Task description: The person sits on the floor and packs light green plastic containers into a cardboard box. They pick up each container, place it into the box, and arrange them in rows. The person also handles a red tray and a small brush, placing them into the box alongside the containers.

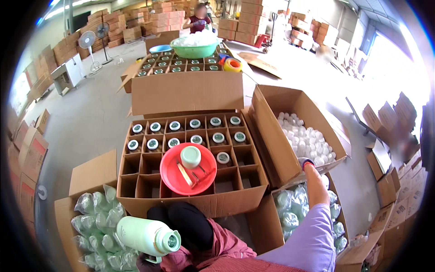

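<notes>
Around the red basin, open cells of the divided carton leave room to reach down at eight to nine and three to four o'clock; the basin blocks those beneath it. Bottles fill the rows from ten to two, and an upright flap walls off twelve. Toward half past two, the cap carton's left wall bars sideways passage, the right forearm crossing its near edge. A pale-green bottle obstructs seven.

Bright, daylit. Wide opening at right blown out white; glare washes the floor beside it. Left side greyer. Fisheye bends edges; corners black, blue-purple fringe at rim. Far background soft.
</notes>
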Demonstrator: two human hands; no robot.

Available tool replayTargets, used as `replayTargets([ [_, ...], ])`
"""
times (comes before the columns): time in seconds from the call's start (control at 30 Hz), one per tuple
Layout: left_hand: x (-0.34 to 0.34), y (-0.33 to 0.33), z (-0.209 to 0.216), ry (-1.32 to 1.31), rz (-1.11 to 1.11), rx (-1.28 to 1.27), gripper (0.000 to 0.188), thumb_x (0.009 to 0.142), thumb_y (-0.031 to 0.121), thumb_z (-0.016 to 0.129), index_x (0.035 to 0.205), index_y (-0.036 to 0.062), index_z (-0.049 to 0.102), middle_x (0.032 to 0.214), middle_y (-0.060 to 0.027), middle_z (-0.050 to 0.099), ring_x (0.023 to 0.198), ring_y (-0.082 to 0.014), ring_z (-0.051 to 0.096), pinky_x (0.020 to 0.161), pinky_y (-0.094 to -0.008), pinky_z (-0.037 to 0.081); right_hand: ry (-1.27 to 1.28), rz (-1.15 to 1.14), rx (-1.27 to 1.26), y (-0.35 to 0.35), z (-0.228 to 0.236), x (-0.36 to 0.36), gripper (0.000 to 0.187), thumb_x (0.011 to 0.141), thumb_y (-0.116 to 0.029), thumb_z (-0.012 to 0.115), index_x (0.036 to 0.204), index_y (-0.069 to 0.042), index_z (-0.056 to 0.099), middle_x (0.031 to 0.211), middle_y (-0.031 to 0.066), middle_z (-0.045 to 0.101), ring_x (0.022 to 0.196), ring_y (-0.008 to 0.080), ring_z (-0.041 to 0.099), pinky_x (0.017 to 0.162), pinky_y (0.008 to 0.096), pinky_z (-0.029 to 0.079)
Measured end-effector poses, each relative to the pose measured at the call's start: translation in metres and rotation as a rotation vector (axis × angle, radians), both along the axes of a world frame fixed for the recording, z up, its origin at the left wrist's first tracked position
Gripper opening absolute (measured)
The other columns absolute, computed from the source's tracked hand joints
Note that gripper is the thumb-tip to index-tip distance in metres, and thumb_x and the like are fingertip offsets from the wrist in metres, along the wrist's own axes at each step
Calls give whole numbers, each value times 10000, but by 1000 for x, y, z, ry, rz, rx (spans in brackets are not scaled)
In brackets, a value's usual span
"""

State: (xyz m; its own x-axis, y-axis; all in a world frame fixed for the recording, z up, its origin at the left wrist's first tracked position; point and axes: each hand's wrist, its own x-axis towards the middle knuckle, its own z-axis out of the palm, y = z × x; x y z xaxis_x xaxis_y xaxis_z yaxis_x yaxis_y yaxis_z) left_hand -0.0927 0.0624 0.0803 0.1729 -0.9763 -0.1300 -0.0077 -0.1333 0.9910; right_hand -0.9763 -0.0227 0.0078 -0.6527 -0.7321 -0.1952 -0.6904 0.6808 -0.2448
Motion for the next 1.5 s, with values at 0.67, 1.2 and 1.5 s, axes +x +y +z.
replayTargets([
  [0.67,-79,-49,63,1168,-24,19,276,918,128,479,1145,-12,551,1019,-123,666,828,-193,672,777,-369,591,-809,823,-860,3,198,493,522,782,-71,700,1247,-30,466,1124,133,527,1050,221,553,893,317,461],
  [1.2,-108,-64,78,1294,-97,50,271,895,63,489,1146,-30,535,1118,-145,630,987,-235,643,859,-382,569,-13,864,-1042,-26,221,567,678,771,-319,677,1340,-39,437,1106,168,501,1035,368,499,961,483,377],
  [1.5,-99,-58,63,1448,-134,73,319,906,24,426,1219,-5,477,1184,-172,602,1088,-277,606,868,-479,562,-485,813,-1128,-31,199,611,813,812,-267,690,1409,57,243,1425,298,288,1292,455,348,1058,461,328],
])
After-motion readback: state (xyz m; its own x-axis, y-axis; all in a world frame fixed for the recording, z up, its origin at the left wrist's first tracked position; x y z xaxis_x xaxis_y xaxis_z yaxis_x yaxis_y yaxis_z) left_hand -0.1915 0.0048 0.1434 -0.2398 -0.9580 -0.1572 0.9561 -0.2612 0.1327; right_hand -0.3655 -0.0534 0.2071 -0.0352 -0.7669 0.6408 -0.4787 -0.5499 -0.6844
